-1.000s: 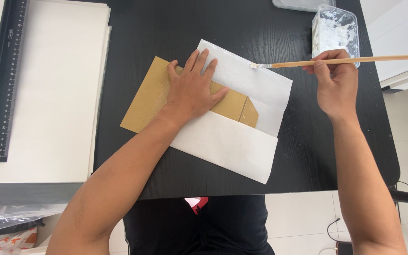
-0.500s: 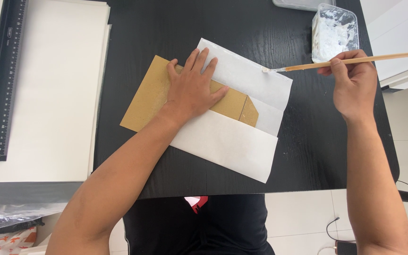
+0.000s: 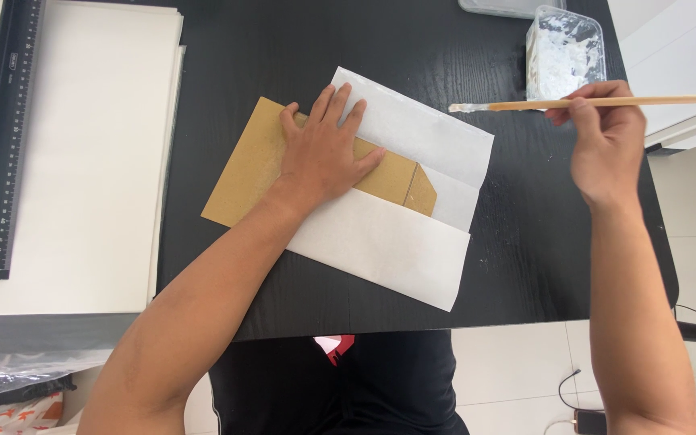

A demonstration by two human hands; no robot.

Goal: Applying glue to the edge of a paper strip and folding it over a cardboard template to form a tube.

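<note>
Near edge of the black tabletop (image 3: 525,266): a white paper sheet (image 3: 380,242) lies at a slant, its lower flap folded up over a brown card board (image 3: 251,173) whose folded corner shows at the middle.

Left hand (image 3: 324,153) lies flat on the board, fingers spread, pressing board and paper down; it grips nothing.

Right hand (image 3: 602,141) is above the tabletop's right side, fingers pinched around a thin wooden brush (image 3: 590,103) held level; its paste-whitened tip hangs just off the sheet's upper right edge.

Far right corner: clear tub of white paste (image 3: 565,50), just beyond the brush.

Far left: stack of white sheets (image 3: 82,161) with a black ruler (image 3: 2,137) on it.

Step, judged: pasting the upper flap. Next move would call for a thin, even stroke along the flap while the left hand keeps the board from shifting.
</note>
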